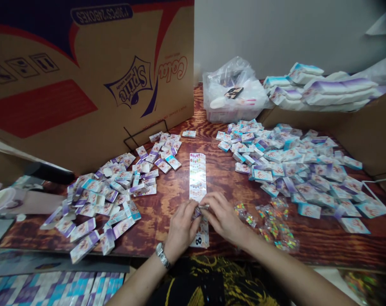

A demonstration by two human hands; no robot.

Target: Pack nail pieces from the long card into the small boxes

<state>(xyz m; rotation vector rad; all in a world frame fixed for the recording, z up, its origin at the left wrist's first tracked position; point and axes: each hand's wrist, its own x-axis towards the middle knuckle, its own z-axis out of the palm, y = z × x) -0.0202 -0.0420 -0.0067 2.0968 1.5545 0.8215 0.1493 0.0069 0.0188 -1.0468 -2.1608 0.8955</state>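
Note:
Both my hands meet over a printed paper strip (197,172) that lies lengthwise on the table. My left hand (182,224) is closed around a small box (197,211) with some purple on it, mostly covered by fingers. Pinched against the same box are the fingertips of my right hand (223,219). Just right of that hand lie clear packets of colourful candies (277,227). A loose heap of small white, purple and blue boxes (116,191), some with open flaps, spreads on the left. A larger heap of similar boxes (291,163) covers the right side.
A big cardboard carton (94,85) stands at the back left. A plastic-bagged container (235,95) sits at the back, beside stacked wrapped packs (336,91). At the left edge lies a translucent cup (23,201). Packed boxes (52,287) show below the table edge (84,251).

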